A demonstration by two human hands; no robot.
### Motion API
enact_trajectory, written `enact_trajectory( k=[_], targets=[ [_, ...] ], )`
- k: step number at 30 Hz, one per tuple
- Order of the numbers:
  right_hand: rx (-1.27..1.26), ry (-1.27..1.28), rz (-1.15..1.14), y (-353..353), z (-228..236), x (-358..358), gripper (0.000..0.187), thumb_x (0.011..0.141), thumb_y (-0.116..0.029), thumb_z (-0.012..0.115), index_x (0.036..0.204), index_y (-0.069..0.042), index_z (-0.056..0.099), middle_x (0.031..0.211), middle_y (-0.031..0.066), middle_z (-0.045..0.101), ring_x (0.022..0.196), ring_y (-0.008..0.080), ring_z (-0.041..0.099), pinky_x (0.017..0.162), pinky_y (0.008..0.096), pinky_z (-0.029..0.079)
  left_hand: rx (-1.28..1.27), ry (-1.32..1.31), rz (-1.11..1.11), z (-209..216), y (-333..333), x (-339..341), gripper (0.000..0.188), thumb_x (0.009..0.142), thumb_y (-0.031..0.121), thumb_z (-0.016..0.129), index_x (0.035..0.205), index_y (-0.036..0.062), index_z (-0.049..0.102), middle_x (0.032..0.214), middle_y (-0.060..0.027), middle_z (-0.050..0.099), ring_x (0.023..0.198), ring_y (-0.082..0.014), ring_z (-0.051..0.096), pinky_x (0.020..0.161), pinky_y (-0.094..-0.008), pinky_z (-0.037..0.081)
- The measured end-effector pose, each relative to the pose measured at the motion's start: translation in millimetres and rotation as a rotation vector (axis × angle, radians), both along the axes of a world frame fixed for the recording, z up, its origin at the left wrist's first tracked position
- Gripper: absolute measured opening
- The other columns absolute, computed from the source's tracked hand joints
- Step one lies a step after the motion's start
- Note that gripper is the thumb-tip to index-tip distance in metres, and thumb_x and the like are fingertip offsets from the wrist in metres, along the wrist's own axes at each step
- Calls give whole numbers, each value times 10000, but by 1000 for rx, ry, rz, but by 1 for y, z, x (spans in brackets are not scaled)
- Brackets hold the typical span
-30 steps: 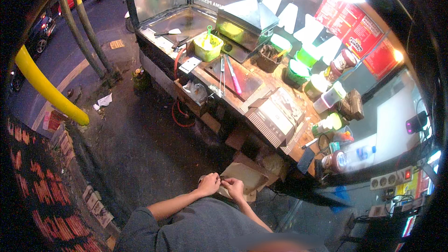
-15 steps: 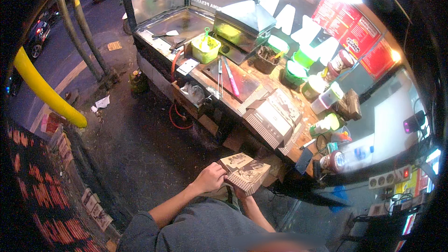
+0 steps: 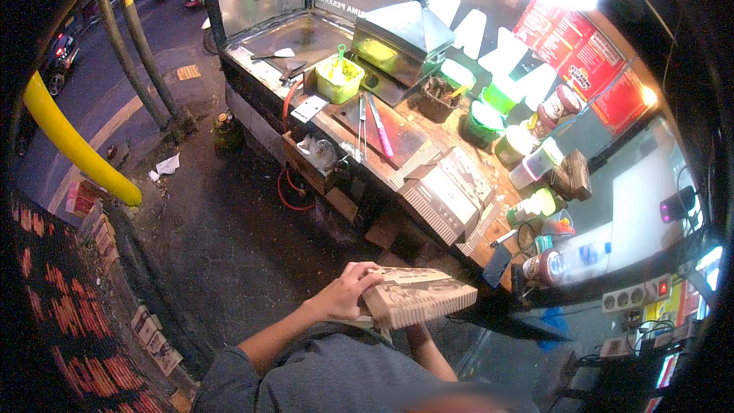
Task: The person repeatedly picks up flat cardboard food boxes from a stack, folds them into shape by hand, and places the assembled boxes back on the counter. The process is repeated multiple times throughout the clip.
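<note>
Brown cardboard box (image 3: 420,298) is grasped at its left end by the left hand (image 3: 348,292), short of the bench's (image 3: 417,118) near edge; the right hand is hidden beneath, its grip untellable. Flattened cardboard (image 3: 451,193) is laid along that edge.

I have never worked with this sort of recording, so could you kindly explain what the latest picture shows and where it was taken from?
There is no machine here: a person works bare-handed. A wide fisheye camera on the person's head looks down, so straight edges bend toward the rim. The left hand has its fingers over the left end of a printed cardboard box. The right forearm reaches up to the box, which hides that hand. On the wooden counter ahead are printed cardboard packaging, a pink-handled knife and a yellow-green tub.
</note>
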State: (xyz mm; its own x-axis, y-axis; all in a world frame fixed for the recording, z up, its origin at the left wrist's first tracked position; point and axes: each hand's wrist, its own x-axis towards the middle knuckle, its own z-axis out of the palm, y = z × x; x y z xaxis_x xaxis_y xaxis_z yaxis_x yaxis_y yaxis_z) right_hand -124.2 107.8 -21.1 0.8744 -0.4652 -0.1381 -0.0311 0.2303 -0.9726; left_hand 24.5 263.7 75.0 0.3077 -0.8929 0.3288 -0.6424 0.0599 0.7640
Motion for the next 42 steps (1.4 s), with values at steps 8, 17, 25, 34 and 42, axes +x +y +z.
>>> enact_trajectory(
  k=[8, 17, 25, 34, 42],
  targets=[
    [-1088, 301, 34, -1, 12, 28, 207, 804, -137, 725, 948, -10, 648, 873, 95, 677, 848, 212, 645, 745, 382, 513, 66, 126, 244, -11, -4, 2, 251, 983, 197, 512, 1131, 15, 599, 951, -196, 638, 860, -403, 620, 736, -452, 516],
    [-26, 58, -80, 23, 124, 50, 211, 875, -34, 715, 1051, 17, 612, 913, 37, 665, 816, 98, 632, 738, 240, 530, -42, 20, 341, 11, -2, 2, 467, 807, 23, 614, 1267, 33, 531, 1135, -183, 570, 1056, -378, 591, 875, -430, 519],
    [-412, 19, -141, 23, 119, 58, 122, 850, -23, 713, 952, 42, 699, 876, 83, 725, 805, 107, 670, 736, 245, 531, -192, 549, 631, 6, 1, -7, 174, 946, 144, 644, 1057, 10, 647, 880, -66, 690, 759, -146, 645, 708, -283, 520],
    [-271, 70, -58, 28, 123, 54, 128, 793, -2, 753, 908, 32, 710, 846, 63, 723, 772, 101, 647, 705, 245, 520, -257, 889, 476, 13, 10, -8, 172, 951, 100, 611, 1073, -8, 665, 1011, -78, 710, 914, -120, 650, 811, -265, 517],
    [-80, -46, -173, 35, 125, 53, 112, 778, 24, 765, 870, 36, 702, 850, 66, 711, 763, 104, 639, 690, 240, 518, -226, 588, 375, 34, 15, -2, 145, 917, 27, 610, 1018, -38, 691, 1195, -164, 663, 1079, -219, 643, 906, -310, 513]
  ],
)
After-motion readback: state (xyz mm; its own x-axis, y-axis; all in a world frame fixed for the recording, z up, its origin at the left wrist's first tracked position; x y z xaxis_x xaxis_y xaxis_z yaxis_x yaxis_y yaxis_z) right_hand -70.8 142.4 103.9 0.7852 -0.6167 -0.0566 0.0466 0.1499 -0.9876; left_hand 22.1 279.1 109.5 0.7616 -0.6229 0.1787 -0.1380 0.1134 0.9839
